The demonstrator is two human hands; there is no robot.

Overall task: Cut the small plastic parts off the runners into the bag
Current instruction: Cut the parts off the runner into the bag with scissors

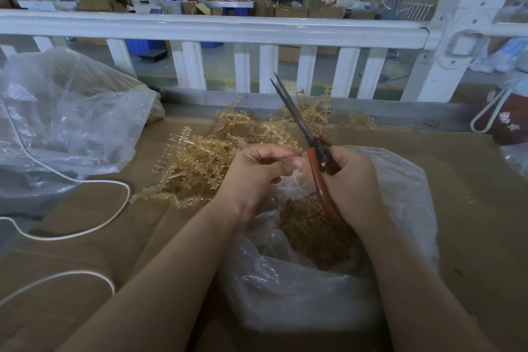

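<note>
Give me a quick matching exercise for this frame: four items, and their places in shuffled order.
Things:
1. scissors
2. pile of runners
3. cut parts
4. white cord

Places:
A. lying loose on the cardboard, beyond the left hand
B. inside the open clear bag under both hands
C. looped over the cardboard at the left
D. held in the right hand, blades pointing up and away

Pairs: 1-D, 2-A, 3-B, 4-C
</note>
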